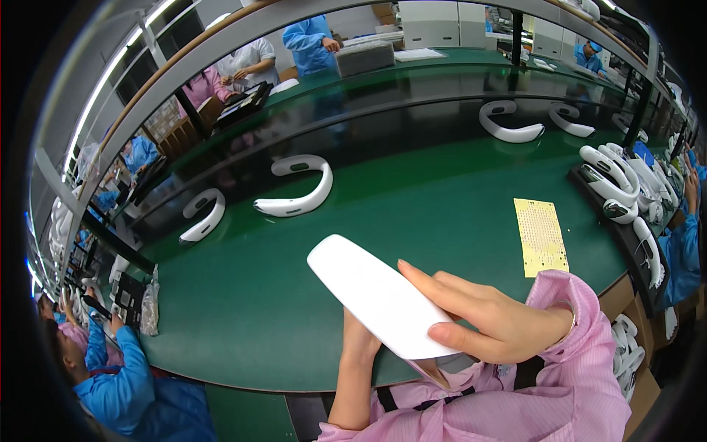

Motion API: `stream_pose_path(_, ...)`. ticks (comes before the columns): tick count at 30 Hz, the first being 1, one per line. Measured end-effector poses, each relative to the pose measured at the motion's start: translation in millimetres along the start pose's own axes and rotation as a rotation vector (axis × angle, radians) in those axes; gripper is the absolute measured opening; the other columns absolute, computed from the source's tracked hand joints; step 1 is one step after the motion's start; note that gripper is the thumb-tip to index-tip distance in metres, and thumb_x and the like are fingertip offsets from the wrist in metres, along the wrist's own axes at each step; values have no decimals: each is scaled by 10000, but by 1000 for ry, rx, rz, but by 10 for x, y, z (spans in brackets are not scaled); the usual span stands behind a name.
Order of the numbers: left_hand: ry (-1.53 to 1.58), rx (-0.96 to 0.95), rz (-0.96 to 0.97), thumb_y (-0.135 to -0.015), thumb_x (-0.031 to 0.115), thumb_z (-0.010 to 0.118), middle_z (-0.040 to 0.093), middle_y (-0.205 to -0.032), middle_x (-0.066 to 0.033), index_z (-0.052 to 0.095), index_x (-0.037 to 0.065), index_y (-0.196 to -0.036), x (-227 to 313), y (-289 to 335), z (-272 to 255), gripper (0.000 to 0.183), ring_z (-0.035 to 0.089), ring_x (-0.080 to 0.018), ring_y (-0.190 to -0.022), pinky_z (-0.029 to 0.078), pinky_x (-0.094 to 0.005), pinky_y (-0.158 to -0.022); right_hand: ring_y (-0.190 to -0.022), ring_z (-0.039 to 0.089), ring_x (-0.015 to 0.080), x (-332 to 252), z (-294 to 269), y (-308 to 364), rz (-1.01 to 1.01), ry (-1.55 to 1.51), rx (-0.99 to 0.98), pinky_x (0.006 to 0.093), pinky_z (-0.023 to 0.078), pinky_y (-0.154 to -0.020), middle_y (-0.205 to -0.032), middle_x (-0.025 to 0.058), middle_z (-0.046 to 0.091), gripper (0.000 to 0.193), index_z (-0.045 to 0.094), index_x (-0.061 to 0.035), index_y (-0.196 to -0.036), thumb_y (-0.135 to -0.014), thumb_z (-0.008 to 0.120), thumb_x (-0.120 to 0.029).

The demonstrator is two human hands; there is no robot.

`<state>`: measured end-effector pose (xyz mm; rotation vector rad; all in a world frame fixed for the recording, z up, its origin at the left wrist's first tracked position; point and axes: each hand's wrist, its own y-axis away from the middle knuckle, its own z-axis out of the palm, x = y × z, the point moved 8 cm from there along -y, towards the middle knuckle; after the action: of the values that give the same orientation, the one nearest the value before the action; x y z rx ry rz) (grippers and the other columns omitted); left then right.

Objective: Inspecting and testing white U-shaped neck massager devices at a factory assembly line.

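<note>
A smooth white neckband (379, 298), seen broad side on, is tilted above the near edge of the green table. My right hand (479, 313) grips its right end, thumb on the near edge and fingers along the far one. My left hand (358, 335) goes up behind the same piece; its fingers are hidden there. Beyond it on the table lie two white C-shaped neckbands, a larger one (313, 195) and a smaller one (206, 221). A yellow sheet (541, 236) with rows of small marks lies to the right of my hands.
A black tray (652, 291) heaped with white neckbands stands at the table's right edge, a cardboard box (644, 383) below it. More neckbands (515, 132) lie at the far right. Co-workers in blue sit left (125, 376) and right. A clear plastic bag (149, 309) lies at left.
</note>
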<state>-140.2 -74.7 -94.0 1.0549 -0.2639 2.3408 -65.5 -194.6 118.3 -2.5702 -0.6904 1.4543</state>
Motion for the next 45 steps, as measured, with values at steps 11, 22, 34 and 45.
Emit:
stream_pose_path(11,55,106,-139,-894,161,483,524,-1084,-159,335,-21,-1263,76,148,244,437,619,-220,-856,555,-313,-664,-984,513,306,-64,-325,-109,-229,434,454,351,415,-876,-1177,182,470,468,532,-39,-1215,-756,627,-32)
stream_pose_path(22,-331,-164,-19,-656,27,719,340,-1334,-143,512,57,-1061,710,606,581,456,631,-310,-797,540,-326,-662,-912,533,194,808,-737,360,-122,-84,617,285,421,-818,-925,81,516,327,503,-32,-945,-662,651,39)
stream_pose_path(34,-322,7,335,-748,620,554,499,-937,-108,485,2,-953,792,280,472,655,531,-217,-826,460,-327,-693,-756,494,104,1058,-458,342,389,-585,394,259,450,-680,-894,36,499,572,427,-37,-1173,-875,459,-523)
stream_pose_path(45,265,-50,-98,-908,562,323,498,-937,-120,475,-27,-986,494,34,324,613,453,-143,-581,426,-245,-484,-643,517,83,1429,-376,241,627,-773,527,252,497,-567,-776,39,505,341,446,-25,-1071,-827,620,-189)
